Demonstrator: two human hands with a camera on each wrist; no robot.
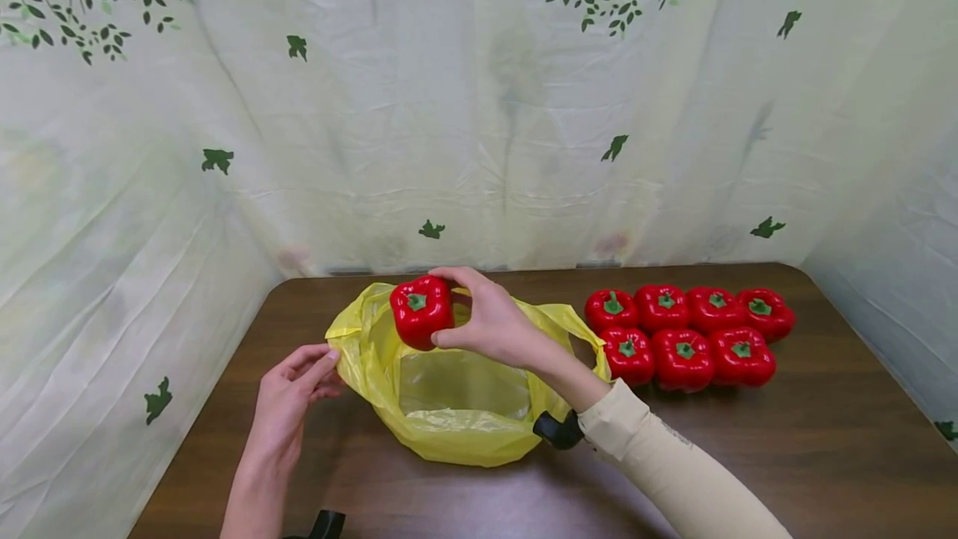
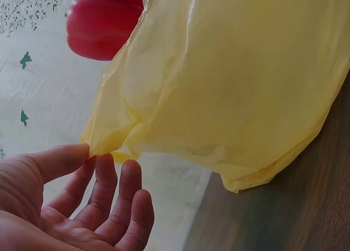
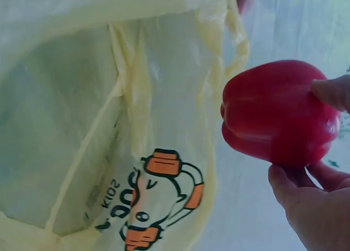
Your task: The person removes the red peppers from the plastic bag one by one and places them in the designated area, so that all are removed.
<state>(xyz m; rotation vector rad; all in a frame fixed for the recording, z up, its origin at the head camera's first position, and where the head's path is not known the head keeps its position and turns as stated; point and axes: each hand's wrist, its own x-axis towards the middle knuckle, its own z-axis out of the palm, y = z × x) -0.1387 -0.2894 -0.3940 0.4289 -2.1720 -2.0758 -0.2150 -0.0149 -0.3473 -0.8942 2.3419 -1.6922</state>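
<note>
A yellow plastic bag (image 1: 464, 439) stands on the table with its mouth spread wide toward me. My left hand (image 1: 292, 393) pinches the bag's left edge between thumb and fingertips, as the left wrist view also shows at the bag's corner (image 2: 101, 147). Above the far left part of the opening, my right hand (image 1: 486, 314) grips a glossy red bell pepper (image 1: 419, 312) with a green stem. The right wrist view shows thumb and fingers on opposite sides of that pepper (image 3: 279, 114), beside the bag (image 3: 175, 98), which bears a printed cartoon figure.
Several more red bell peppers (image 1: 683, 356) lie in two rows on the brown wooden table (image 1: 823, 439), right of the bag. A pale curtain (image 1: 479, 106) with leaf prints hangs behind and at both sides. A black wrist camera (image 1: 557, 431) sits by the right sleeve.
</note>
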